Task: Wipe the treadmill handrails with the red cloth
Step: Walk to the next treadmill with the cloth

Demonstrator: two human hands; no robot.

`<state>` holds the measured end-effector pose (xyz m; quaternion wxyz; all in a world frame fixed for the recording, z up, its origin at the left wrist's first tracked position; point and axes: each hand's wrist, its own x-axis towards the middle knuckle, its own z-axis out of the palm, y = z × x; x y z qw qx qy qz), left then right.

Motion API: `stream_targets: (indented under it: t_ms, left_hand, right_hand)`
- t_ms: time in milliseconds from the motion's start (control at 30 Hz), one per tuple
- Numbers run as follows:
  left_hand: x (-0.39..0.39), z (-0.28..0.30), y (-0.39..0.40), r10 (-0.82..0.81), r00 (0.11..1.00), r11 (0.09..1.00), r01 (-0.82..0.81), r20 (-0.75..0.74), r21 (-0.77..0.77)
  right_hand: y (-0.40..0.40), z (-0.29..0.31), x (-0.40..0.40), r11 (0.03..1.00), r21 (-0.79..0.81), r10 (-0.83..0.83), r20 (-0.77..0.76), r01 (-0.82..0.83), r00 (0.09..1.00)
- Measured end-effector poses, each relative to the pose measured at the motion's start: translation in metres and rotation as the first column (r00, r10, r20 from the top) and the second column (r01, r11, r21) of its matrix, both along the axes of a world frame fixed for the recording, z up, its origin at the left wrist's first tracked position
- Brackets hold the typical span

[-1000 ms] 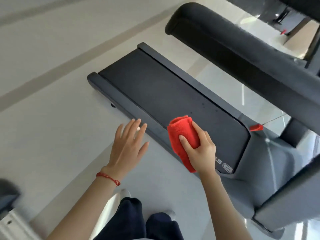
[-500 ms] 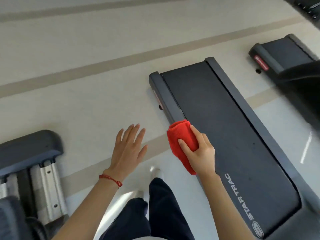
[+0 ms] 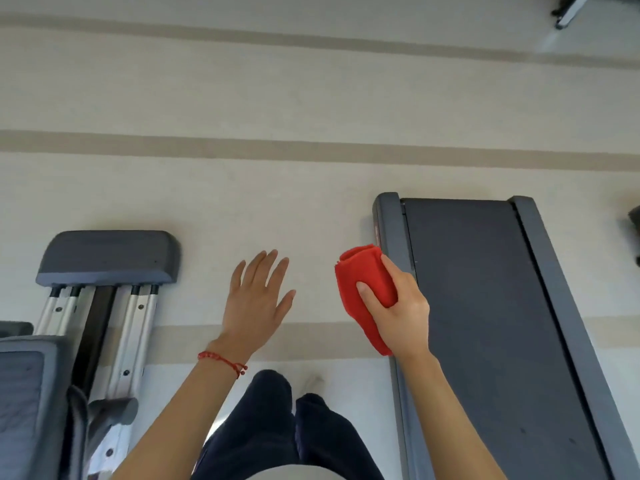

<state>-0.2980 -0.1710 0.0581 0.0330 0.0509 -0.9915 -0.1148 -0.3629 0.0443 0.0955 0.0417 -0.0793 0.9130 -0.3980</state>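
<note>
One cloth [image 3: 363,289], two hands, one treadmill deck [image 3: 491,323]. The cloth, red, fuzzy and bunched into a roll, is gripped in the right hand [image 3: 401,313], thumb across it, above the deck's left rail. The left hand [image 3: 258,299] is held flat with fingers spread, nothing gripped, over the pale striped floor [image 3: 242,98]. Handrails are not seen.

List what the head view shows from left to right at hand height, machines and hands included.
Grey exercise machine with silver rails → left hand, fingers spread, holding nothing → red cloth → right hand gripping that cloth → treadmill deck. No handrail is in view.
</note>
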Motion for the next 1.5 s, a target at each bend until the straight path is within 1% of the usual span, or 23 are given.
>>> stream_targets:
  t_ms: [233,467,533,700,833,933,1133,1333,1500]
  left_hand:
    - [-0.073,-0.001,-0.040,0.047,0.998,0.999,-0.048,-0.052,-0.008]
    - [-0.178,-0.003,-0.114,0.056,0.996,0.998,-0.058,-0.065,-0.020]
    - [-0.205,0.000,-0.135,0.041,0.997,0.999,-0.042,-0.070,-0.013]
    - [-0.276,0.002,-0.177,-0.010,0.996,1.000,0.008,-0.091,-0.023]
    - [-0.325,0.001,-0.198,-0.006,0.995,1.000,0.005,-0.095,-0.012]
    - [-0.364,-0.003,-0.207,-0.008,0.997,1.000,0.008,-0.080,0.003]
    - [-0.461,-0.012,-0.231,-0.002,0.999,1.000,0.001,-0.051,-0.021]
    - [-0.558,0.000,-0.253,0.015,1.000,0.999,-0.016,-0.017,-0.033]
    - [-0.631,0.005,-0.275,0.003,1.000,0.999,-0.004,-0.020,-0.034]
  right_hand:
    - [-0.044,-0.009,-0.080,0.999,-0.016,0.029,0.005,-0.029,1.000]
    - [-0.117,-0.013,-0.183,0.999,-0.029,0.020,0.016,-0.020,1.000]
    - [-0.136,-0.011,-0.208,1.000,-0.029,0.009,0.037,-0.008,0.999]
    - [-0.176,-0.010,-0.270,0.999,-0.028,-0.024,0.018,0.025,1.000]
    - [-0.196,-0.011,-0.315,1.000,-0.017,-0.026,0.006,0.026,1.000]
    - [-0.207,-0.014,-0.356,0.999,-0.019,-0.042,0.028,0.043,0.999]
    - [-0.227,-0.023,-0.457,1.000,-0.019,-0.018,0.000,0.018,1.000]
    - [-0.246,-0.015,-0.562,1.000,-0.012,0.013,-0.017,-0.013,1.000]
    - [-0.267,-0.010,-0.632,0.999,-0.031,-0.010,-0.012,0.010,1.000]
